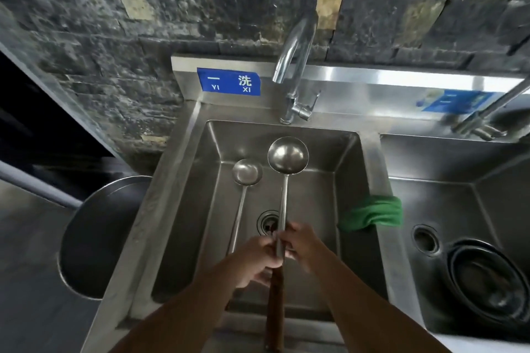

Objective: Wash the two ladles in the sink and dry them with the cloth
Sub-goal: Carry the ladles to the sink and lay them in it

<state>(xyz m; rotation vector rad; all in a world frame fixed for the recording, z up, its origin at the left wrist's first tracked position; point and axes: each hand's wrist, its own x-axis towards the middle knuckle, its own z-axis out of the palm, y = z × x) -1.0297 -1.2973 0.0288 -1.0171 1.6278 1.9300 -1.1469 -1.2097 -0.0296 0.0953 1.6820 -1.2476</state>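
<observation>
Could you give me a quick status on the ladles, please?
Left hand and right hand grip big ladle over basin. Small ladle lies in basin. Tap off; cloth draped on divider. Nothing blocking.

Views: one; head-worn, wide-angle; position: above the near rim of the left sink basin (200, 180); facing: steeply down and forward, stone wall (172, 8) at 12 o'clock; range: close, forearms (177, 312) entering from 6 o'clock; right basin (444, 209) cropped at 3 o'clock
</observation>
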